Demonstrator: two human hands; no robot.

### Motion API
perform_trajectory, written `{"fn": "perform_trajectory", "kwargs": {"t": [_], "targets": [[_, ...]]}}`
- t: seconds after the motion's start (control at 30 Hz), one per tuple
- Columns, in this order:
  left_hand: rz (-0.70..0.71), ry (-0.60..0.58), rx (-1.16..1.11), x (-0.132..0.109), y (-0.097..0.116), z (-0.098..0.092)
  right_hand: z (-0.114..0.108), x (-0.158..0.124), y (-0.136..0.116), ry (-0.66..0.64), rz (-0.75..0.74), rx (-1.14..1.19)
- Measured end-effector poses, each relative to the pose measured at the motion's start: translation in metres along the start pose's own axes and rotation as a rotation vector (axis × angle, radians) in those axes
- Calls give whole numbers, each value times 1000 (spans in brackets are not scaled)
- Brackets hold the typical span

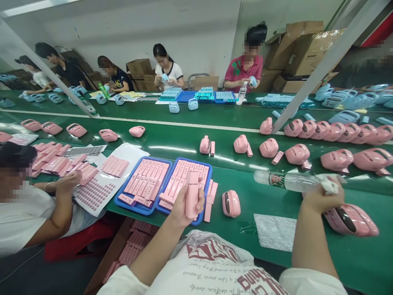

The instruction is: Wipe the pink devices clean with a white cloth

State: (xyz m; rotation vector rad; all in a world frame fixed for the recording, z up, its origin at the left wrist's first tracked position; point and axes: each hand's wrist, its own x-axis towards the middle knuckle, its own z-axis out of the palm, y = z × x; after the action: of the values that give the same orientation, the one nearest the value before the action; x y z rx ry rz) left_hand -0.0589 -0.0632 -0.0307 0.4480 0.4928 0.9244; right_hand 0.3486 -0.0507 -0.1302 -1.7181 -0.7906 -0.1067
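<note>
My left hand [182, 207] is closed around pink plastic bars [192, 196], held upright above a blue tray [209, 174]. A line across them suggests two pieces; I cannot tell for sure. On the right, my right hand [325, 198] is closed at one end of a clear plastic bottle [294, 182] with a red and green label. The bottle lies nearly level across the view. A crumpled white cloth [329, 186] shows at the fingers, blurred. Below that hand are glossy pink housings [353, 221] with dark windows. Another pink housing [231, 203] stands between my hands.
A second blue tray [123, 200] holds rows of pink bars. Loose bars [210, 200] lie beside the trays. A white textured sheet [274, 231] is near the table edge. Pink housings [297, 154] line the green belt [172, 143]. Co-workers sit opposite; one person [24, 221] works at left.
</note>
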Motion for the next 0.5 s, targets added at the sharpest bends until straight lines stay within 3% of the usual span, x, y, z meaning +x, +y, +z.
{"fn": "perform_trajectory", "kwargs": {"t": [0.2,0.3,0.43,0.5], "targets": [[-33,-40,-27,5,-2,2,10,-27,-21,-290,-198,-157],[-74,-54,-59,6,-3,1,14,-19,-34,-309,-209,-215],[-146,11,-39,12,-12,-1,23,-21,-76,-236,-153,-225],[-217,49,-14,19,-21,-1,35,-44,-106,-342,-139,-100]]}}
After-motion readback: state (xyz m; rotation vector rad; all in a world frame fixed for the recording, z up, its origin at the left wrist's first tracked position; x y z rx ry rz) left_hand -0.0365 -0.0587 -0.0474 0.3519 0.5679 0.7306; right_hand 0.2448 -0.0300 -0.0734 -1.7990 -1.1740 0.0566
